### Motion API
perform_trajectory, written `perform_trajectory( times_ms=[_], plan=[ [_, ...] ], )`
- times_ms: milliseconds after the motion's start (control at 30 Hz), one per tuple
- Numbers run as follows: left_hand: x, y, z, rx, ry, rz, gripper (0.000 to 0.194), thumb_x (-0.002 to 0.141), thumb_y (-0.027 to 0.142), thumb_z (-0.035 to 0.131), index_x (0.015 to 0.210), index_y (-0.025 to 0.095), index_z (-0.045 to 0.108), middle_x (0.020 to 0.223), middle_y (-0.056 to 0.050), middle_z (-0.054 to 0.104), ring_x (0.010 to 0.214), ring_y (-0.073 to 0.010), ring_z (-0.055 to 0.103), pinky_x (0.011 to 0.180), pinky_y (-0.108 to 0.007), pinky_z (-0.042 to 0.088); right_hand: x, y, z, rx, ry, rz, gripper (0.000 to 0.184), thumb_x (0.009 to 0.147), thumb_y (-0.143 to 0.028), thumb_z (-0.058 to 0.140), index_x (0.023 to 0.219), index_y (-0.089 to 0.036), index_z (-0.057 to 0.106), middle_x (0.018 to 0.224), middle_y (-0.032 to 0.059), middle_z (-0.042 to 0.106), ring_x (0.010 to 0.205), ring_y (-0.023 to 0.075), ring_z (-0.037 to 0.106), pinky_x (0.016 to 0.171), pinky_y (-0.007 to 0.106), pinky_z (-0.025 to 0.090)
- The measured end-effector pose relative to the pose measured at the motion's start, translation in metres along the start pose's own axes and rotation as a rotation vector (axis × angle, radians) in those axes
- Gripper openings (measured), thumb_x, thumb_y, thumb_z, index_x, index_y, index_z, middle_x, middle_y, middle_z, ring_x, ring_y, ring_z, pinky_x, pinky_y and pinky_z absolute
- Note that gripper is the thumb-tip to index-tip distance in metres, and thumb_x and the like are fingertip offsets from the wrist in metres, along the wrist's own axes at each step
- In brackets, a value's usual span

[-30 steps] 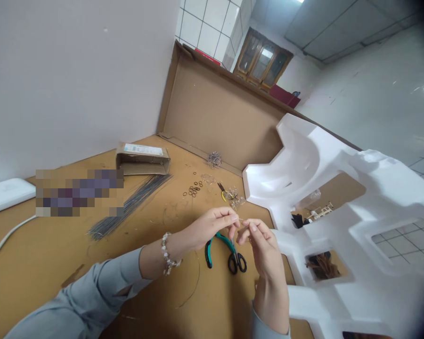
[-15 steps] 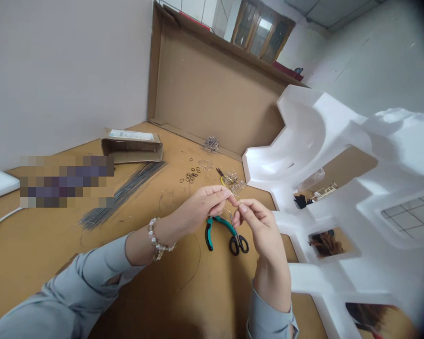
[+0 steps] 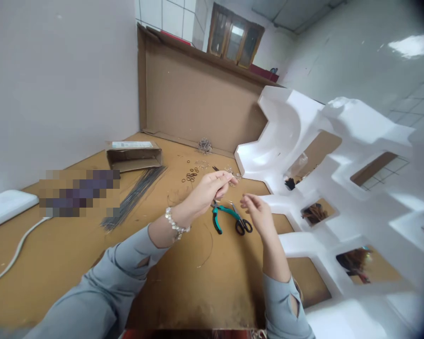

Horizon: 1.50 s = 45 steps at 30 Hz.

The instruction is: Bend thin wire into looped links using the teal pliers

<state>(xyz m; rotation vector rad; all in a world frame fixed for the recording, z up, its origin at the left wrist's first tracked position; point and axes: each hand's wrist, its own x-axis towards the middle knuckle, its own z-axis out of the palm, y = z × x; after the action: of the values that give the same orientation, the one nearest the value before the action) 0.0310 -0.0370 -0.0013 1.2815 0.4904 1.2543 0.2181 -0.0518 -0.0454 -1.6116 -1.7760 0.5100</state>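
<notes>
My left hand (image 3: 212, 188) hangs over the table with thumb and fingers pinched together. A thin wire, mostly hidden by the fingers, is in that pinch. My right hand (image 3: 259, 214) is apart from it, lower and to the right, fingers loosely bent and nothing visible in them. On the table below and between the hands lie pliers with teal handles (image 3: 217, 221) and black-handled scissors (image 3: 243, 227). Small dark rings (image 3: 190, 176) are scattered beyond my left hand. A tangle of small wire pieces (image 3: 205, 145) sits farther back.
A bundle of straight grey wires (image 3: 134, 200) lies at the left before an open cardboard box (image 3: 134, 155). White foam packing (image 3: 286, 141) fills the right side. A cardboard wall (image 3: 201, 89) stands behind. One curved wire (image 3: 211, 249) lies near the front.
My hands have come apart: the right has let go and drawn back from the left, which stays pinched. The camera view has shifted.
</notes>
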Motion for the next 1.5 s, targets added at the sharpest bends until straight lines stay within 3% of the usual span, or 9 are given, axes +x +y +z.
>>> perform_trajectory(
  times_ms=[100,233,367,567,733,1067,1233,1333,1500],
  plan=[
    [-0.003,-0.016,-0.013,0.036,0.027,-0.067,0.025,0.085,0.034,0.049,0.079,0.012,0.059,0.043,0.008,0.033,0.041,-0.0048,0.024,0.044,-0.02,0.019,-0.01,0.025,0.033,-0.132,-0.05,0.002,0.047,0.071,-0.038,0.065,0.112,-0.016,0.06,0.114,0.0132,0.061,0.108,0.0267,0.053,0.091,0.038,0.039],
    [-0.028,-0.039,-0.04,-0.064,0.04,-0.178,0.023,0.084,0.032,0.052,0.078,0.011,0.058,0.042,0.008,0.031,0.039,-0.0041,0.02,0.042,-0.019,0.015,-0.017,0.033,0.061,-0.338,-0.09,0.001,0.043,0.075,-0.032,0.061,0.116,-0.021,0.059,0.129,0.0111,0.05,0.117,0.0268,0.044,0.096,0.039,0.032],
    [-0.057,-0.056,-0.066,-0.176,0.107,-0.243,0.02,0.083,0.029,0.053,0.08,0.01,0.059,0.043,0.009,0.029,0.038,-0.0038,0.02,0.041,-0.019,0.015,-0.011,0.024,0.069,-0.438,-0.058,0.057,0.033,0.088,-0.036,0.042,0.101,-0.019,0.067,0.113,0.0118,0.06,0.11,0.0249,0.049,0.09,0.034,0.035],
    [-0.065,-0.062,-0.09,-0.275,0.191,-0.207,0.018,0.083,0.028,0.053,0.08,0.01,0.059,0.042,0.008,0.029,0.038,-0.0036,0.022,0.039,-0.017,0.018,-0.005,0.018,0.083,-0.498,-0.1,0.115,0.022,0.078,-0.029,0.051,0.09,-0.026,0.07,0.09,0.006,0.067,0.083,0.022,0.062,0.07,0.029,0.042],
    [-0.064,-0.053,-0.093,-0.343,0.201,-0.2,0.016,0.083,0.026,0.053,0.079,0.01,0.058,0.042,0.009,0.029,0.037,-0.0032,0.022,0.039,-0.017,0.019,-0.001,0.028,0.08,-0.423,-0.095,0.111,0.022,0.072,-0.02,0.051,0.083,-0.022,0.07,0.078,0.0062,0.069,0.077,0.0222,0.063,0.067,0.029,0.043],
    [-0.063,-0.047,-0.09,-0.322,0.219,-0.164,0.018,0.084,0.025,0.052,0.079,0.01,0.059,0.041,0.008,0.029,0.037,-0.0031,0.022,0.038,-0.016,0.019,-0.011,0.02,0.083,-0.162,-0.148,-0.058,0.031,0.077,-0.039,0.051,0.089,-0.017,0.068,0.075,0.0042,0.068,0.07,0.0185,0.061,0.068,0.03,0.047],
    [-0.064,-0.05,-0.089,-0.309,0.214,-0.183,0.017,0.084,0.025,0.051,0.08,0.01,0.059,0.042,0.009,0.028,0.038,-0.0033,0.022,0.039,-0.016,0.019,-0.009,0.022,0.082,-0.422,-0.023,-0.085,0.056,0.073,-0.046,0.057,0.121,-0.017,0.053,0.128,0.0141,0.05,0.119,0.0301,0.04,0.096,0.042,0.03],
    [-0.066,-0.052,-0.088,-0.271,0.211,-0.215,0.019,0.085,0.027,0.051,0.081,0.011,0.058,0.043,0.008,0.029,0.039,-0.0038,0.023,0.04,-0.017,0.02,-0.009,0.025,0.086,-0.603,-0.081,-0.047,0.072,0.067,-0.049,0.061,0.129,-0.016,0.044,0.133,0.0151,0.045,0.119,0.0333,0.039,0.094,0.043,0.03],
    [-0.07,-0.055,-0.083,-0.168,0.196,-0.222,0.021,0.083,0.032,0.052,0.081,0.011,0.058,0.044,0.008,0.029,0.039,-0.0046,0.02,0.041,-0.02,0.016,-0.008,0.021,0.091,-0.613,-0.075,0.001,0.057,0.069,-0.039,0.058,0.12,-0.016,0.052,0.122,0.0156,0.053,0.11,0.0331,0.046,0.088,0.04,0.033]
  ],
)
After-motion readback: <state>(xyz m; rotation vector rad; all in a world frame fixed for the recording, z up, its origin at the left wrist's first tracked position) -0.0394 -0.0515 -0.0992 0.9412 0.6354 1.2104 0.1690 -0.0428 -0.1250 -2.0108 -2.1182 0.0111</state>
